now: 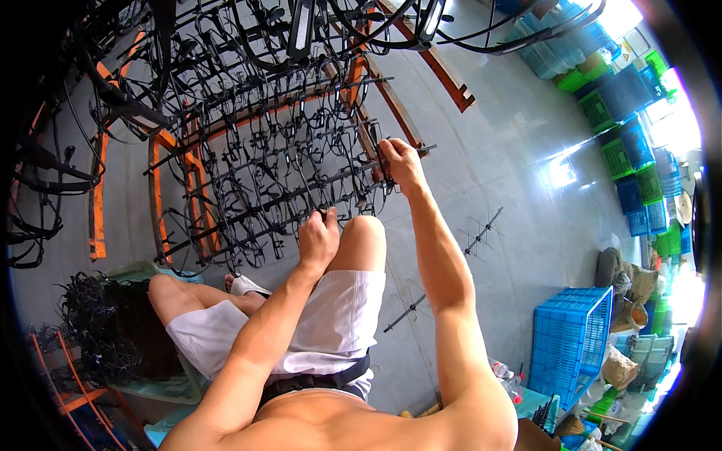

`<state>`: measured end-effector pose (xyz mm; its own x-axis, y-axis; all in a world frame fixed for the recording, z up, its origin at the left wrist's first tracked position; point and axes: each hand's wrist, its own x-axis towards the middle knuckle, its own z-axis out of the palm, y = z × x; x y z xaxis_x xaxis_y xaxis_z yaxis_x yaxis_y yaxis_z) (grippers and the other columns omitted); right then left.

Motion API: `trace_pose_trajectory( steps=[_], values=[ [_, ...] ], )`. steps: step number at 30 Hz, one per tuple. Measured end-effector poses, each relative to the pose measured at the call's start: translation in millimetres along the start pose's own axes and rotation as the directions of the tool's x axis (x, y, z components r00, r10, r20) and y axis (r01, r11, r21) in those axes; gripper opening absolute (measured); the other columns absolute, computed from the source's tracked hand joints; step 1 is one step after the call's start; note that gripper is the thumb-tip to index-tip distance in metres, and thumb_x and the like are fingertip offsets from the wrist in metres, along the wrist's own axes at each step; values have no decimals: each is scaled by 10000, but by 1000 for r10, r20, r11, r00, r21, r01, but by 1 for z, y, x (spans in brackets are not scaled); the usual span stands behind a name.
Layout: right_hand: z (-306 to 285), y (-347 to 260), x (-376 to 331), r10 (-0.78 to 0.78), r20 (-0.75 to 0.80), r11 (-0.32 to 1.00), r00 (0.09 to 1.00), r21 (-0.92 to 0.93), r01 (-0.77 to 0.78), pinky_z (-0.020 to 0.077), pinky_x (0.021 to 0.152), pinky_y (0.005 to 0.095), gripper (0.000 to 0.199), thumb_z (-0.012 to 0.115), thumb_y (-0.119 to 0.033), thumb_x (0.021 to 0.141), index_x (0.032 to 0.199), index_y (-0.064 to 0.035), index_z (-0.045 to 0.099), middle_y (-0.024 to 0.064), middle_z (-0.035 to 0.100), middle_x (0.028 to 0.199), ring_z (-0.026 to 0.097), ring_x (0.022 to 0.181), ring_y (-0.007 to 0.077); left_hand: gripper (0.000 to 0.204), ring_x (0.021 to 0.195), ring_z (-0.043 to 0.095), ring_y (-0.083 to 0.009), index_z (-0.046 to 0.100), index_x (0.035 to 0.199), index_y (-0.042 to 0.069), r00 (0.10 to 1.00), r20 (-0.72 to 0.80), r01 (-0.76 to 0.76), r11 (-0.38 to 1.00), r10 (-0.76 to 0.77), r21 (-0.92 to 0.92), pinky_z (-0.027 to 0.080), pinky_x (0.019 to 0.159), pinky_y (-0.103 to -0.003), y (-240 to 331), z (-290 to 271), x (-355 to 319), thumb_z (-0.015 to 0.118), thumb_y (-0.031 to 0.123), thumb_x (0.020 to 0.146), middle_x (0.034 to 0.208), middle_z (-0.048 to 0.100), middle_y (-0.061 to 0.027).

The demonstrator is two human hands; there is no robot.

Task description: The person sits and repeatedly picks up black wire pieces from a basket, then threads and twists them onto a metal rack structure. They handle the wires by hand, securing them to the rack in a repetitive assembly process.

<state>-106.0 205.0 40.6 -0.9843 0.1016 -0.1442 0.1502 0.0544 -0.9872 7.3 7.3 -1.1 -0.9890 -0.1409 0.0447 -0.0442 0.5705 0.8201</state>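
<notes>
Right fingers (386,146) pinch a black bit (384,168) by a rod (429,148). Left fingers (329,216) curl in; I can't tell what they hold.

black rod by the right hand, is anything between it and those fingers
Nothing visible: the right hand is at the black rod, near its right end. The orange bar lies beyond, not between.

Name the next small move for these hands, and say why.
Probably bring the left hand forward to the black rod, beside the right hand. The right is at the rod near its end, where black pieces hang, while the left is curled nearer the body; what each pinches is unclear.
</notes>
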Motion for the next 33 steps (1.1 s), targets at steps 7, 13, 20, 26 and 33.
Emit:
trace_pose_trajectory(
  steps=[7, 13, 20, 26, 33],
  values=[
    [10, 9, 1, 10, -79, 996, 997, 92, -2, 444, 481, 240, 270, 558, -261, 934, 915, 4, 605, 46, 618, 722, 526, 565, 91, 395, 656, 615, -412, 600, 783, -47, 1000, 4, 8, 1000, -8, -17, 461, 583, -443, 5, -1, -2, 526, 318, 913, 650, 608, -232],
    [8, 16, -2, -52, -74, 974, 996, 215, 67, 434, 503, 220, 251, 526, -249, 960, 915, -14, 602, 49, 625, 752, 526, 588, 86, 380, 673, 613, -419, 604, 808, -42, 998, 46, 38, 999, -37, -21, 462, 594, -444, 10, -6, -2, 526, 315, 913, 663, 608, -240],
    [-3, 18, -17, -33, -69, 973, 997, 226, 48, 442, 582, 230, 262, 556, -260, 943, 917, -7, 617, 34, 629, 764, 537, 628, 82, 352, 687, 624, -396, 626, 796, -29, 998, 52, 19, 999, -18, -34, 476, 626, -437, -2, -9, 2, 563, 303, 896, 687, 628, -218],
    [-10, 12, -24, 88, -177, 993, 980, 91, -73, 426, 606, 217, 339, 589, -314, 913, 860, 16, 640, 22, 607, 692, 545, 646, 70, 287, 713, 599, -382, 611, 833, -27, 970, -79, -230, 973, 229, -3, 482, 682, -448, -18, -2, -8, 590, 256, 878, 765, 622, -183],
    [-7, 11, 57, -365, -148, 724, 919, -666, 180, 473, 810, 370, 541, 572, -451, 883, 1146, 21, 553, 196, 655, 921, 620, 898, 281, 329, 762, 614, -423, 600, 837, 7, 987, 156, 50, 993, -33, -111, 495, 684, -481, -9, -2, -5, 524, 322, 896, 811, 643, -215]
  ],
)
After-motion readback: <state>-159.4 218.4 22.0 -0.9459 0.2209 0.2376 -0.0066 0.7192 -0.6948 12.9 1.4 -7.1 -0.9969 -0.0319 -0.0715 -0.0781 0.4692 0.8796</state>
